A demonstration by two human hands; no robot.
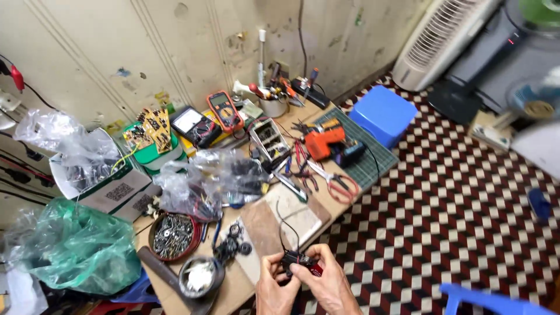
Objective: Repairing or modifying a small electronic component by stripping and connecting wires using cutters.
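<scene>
Both hands meet at the bottom centre of the head view, just past the front edge of a cluttered wooden workbench (265,230). My left hand (273,287) and my right hand (329,283) together grip a small black and red electrical part (298,262). Thin black wires (286,224) rise from the part and curve up over the bench. The fingers of both hands pinch the part from either side. A cluster of small black round parts (232,242) lies on the bench just left of the hands.
The bench holds a round tin of screws (173,234), a metal bowl (200,275), clear plastic bags (213,178), an orange multimeter (224,109), an orange tool (324,142), red-handled scissors (338,184). A blue stool (383,114) and a white fan (437,41) stand on the chequered floor.
</scene>
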